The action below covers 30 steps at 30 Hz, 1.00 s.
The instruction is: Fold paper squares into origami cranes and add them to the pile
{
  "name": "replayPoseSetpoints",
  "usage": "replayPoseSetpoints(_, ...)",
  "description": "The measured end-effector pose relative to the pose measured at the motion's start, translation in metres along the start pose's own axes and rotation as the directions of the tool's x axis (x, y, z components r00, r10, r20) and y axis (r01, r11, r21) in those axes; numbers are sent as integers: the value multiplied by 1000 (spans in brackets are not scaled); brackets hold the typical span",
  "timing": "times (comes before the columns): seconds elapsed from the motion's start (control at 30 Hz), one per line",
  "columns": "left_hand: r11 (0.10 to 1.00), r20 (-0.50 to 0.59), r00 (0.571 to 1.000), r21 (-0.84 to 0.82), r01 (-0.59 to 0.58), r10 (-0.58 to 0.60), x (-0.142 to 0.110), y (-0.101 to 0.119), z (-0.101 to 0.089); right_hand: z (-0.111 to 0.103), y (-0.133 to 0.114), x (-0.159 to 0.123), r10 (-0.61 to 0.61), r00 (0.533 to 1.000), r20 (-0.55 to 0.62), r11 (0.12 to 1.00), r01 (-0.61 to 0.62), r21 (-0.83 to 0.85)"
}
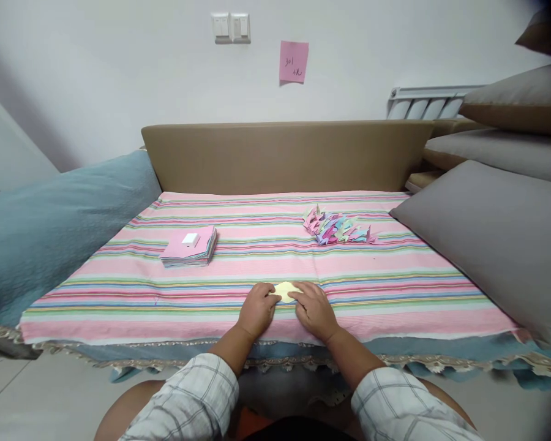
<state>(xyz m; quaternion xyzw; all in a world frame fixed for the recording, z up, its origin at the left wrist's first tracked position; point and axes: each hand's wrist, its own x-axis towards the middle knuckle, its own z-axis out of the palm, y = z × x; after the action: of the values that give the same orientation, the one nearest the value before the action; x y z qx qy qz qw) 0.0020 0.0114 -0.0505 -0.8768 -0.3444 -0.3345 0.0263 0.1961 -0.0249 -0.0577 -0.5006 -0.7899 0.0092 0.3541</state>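
Observation:
A small folded piece of pale yellow paper [285, 292] lies on the striped cloth [266, 263] near the front edge. My left hand [259, 306] pinches its left end between thumb and fingers. At its right end my right hand [316, 309] grips the paper the same way, with the fingertips laid over it. The middle of the paper shows between the two hands; both ends are hidden under my fingers. Beyond my right hand is a pile of folded paper pieces [335, 228] in pink, purple, blue and green.
A stack of coloured paper sheets [188, 248] sits to the left, with a small white box [191, 239] on top. Grey cushions [496, 239] are piled at the right. A blue-covered armrest [73, 214] stands left, and a brown backrest [284, 158] runs behind.

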Motion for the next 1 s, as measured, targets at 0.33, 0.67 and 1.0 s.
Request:
replayPoseSetpoints(0.33, 994, -16, 996, 68, 84, -83, 0, 9, -8, -1, 2, -2, 91, 994, -65, 991, -84, 108)
replayPoseSetpoints(0.67, 982, 127, 982, 145, 119, -138, 6, 12, -13, -8, -5, -4, -59, 998, 13, 996, 58, 73)
replayPoseSetpoints(1.0, 991, 171, 977, 69, 119, -129, 10, 14, -18, 1, 1, -3, -17, 998, -58, 999, 20, 42)
